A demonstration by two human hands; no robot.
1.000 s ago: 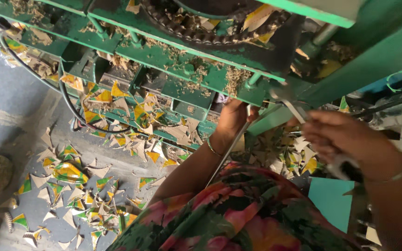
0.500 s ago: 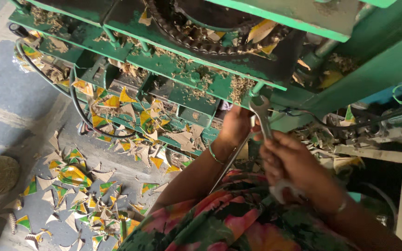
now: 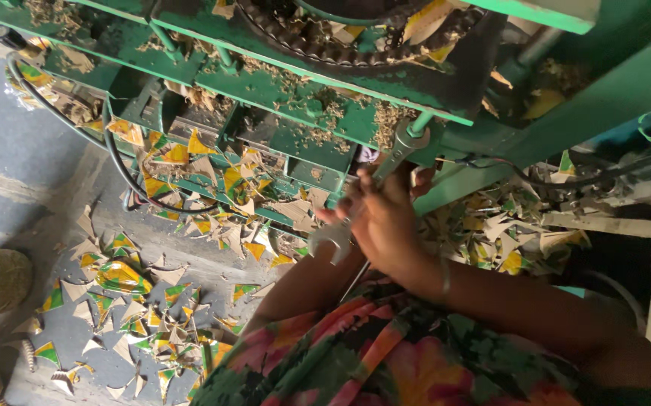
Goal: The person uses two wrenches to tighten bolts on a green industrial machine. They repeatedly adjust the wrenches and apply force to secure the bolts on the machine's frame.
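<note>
Under the green machine frame (image 3: pixel 280 90), my right hand (image 3: pixel 385 225) is clenched around a double-ended wrench (image 3: pixel 374 192) seated on a green bolt (image 3: pixel 418 124). My left hand is hidden behind it, so I cannot tell its grip. If the wrench slips, my knuckles could strike the frame or the chain (image 3: pixel 318 49).

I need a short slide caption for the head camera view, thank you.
Right hand sets a double-ended spanner on a green machine's fitting.

floor (image 3: pixel 24 173): grey concrete, worn, lower left | paper scraps (image 3: pixel 126 301): yellow-green and brown triangles strewn across it | machine frame (image 3: pixel 596 98): green painted metal, dusty, along top | black cable (image 3: pixel 115 162): looping beneath | light: dim, even
</note>
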